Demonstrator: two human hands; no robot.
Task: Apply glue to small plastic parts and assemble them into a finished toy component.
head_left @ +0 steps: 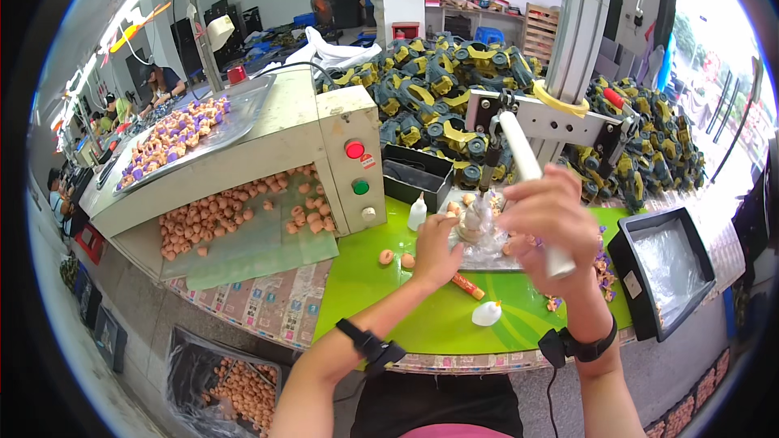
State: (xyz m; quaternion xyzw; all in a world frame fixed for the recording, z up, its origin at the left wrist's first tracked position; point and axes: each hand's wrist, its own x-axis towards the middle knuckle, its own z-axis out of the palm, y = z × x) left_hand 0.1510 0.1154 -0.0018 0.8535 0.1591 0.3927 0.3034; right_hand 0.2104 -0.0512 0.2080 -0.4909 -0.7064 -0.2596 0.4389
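Note:
A white lever handle (523,146) on a metal hand press (491,158) slants down through my right hand (552,223), whose fingers wrap round it. My left hand (438,251) reaches to the press's base, thumb and fingers apart, its fingertips by small peach-coloured pieces. Clear plastic film (479,227) covers the fixture under the plunger. Two round peach-coloured pieces, one a hollow ball (385,257), lie left of my left hand. Nearer me are an orange-red tube (467,285) and a white bottle with an orange tip (487,314).
A beige heater box (349,126) full of peach-coloured balls stands left, a metal tray (243,134) of peach-and-purple pieces on top. Black bins flank the green mat (365,308), one at right (669,276). Yellow-and-dark-grey parts (438,89) are heaped behind. People work far left.

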